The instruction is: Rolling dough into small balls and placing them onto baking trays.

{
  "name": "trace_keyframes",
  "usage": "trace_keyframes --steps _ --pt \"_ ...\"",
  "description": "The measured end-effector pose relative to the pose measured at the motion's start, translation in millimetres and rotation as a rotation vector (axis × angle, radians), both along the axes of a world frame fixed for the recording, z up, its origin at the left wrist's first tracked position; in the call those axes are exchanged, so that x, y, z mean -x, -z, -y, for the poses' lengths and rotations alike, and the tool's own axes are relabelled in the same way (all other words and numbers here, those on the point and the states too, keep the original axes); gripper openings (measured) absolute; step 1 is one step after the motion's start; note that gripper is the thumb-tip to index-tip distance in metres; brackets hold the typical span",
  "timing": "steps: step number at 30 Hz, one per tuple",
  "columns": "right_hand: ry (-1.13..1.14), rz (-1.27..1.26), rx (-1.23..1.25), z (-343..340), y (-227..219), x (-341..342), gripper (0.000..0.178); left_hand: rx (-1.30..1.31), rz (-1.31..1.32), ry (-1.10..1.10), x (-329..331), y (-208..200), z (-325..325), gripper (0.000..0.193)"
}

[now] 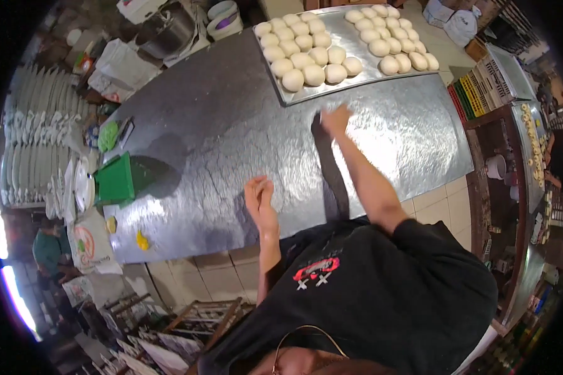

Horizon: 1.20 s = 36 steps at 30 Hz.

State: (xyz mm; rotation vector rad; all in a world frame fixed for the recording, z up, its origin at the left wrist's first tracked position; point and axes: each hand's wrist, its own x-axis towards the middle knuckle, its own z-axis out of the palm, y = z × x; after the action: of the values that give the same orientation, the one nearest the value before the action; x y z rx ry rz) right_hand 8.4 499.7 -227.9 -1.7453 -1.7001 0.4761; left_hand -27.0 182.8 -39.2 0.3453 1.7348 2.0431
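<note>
Rounds of pale dough (302, 60) lie in rows on a shallow metal tray (372, 80) at the table's far end. A second group of dough balls (391, 47) sits to their right, with a bare strip between the groups. My right hand (336, 120) reaches over the metal tabletop (213, 144) just short of the tray's near edge. Its fingers are apart, slightly blurred, and nothing shows in them. Nearer to me, my left hand (259, 199) hovers by the table's near edge, fingers loosely bent, with no object visible in it.
A green plastic container (114, 180) stands at the table's left edge, near a yellow item (142, 240) and a light-green bag (108, 136). Stacked crates (481, 84) and a long side counter with small dough pieces (533, 144) are at right. Another person (51, 250) is at far left.
</note>
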Motion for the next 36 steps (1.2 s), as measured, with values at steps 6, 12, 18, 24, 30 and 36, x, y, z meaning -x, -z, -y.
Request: trace_keyframes --steps 6,12,18,24,30,36 --pt "-0.716 -0.222 0.058 166.5 -66.5 -78.5 0.051 0.728 -0.397 0.053 48.8 74.2 103.2 0.042" --pt "-0.358 0.445 -0.077 115.2 -76.6 -228.5 0.061 1.29 -0.975 0.022 70.4 135.1 102.1 0.061" --pt "-0.114 0.484 -0.052 105.6 -73.4 -242.1 0.067 1.25 -0.985 0.02 67.6 137.0 95.5 0.059" --pt "-0.124 0.394 -0.062 105.0 -73.0 -243.2 0.067 1.253 -1.014 0.001 63.2 130.5 96.2 0.058" --pt "-0.132 0.342 -0.069 107.2 -69.4 -254.4 0.067 1.277 -1.044 -0.064 64.5 145.6 98.4 0.056" --pt "-0.152 0.33 -0.038 108.6 -62.1 -254.8 0.068 1.358 -1.031 -0.13 66.1 161.5 98.9 0.059"
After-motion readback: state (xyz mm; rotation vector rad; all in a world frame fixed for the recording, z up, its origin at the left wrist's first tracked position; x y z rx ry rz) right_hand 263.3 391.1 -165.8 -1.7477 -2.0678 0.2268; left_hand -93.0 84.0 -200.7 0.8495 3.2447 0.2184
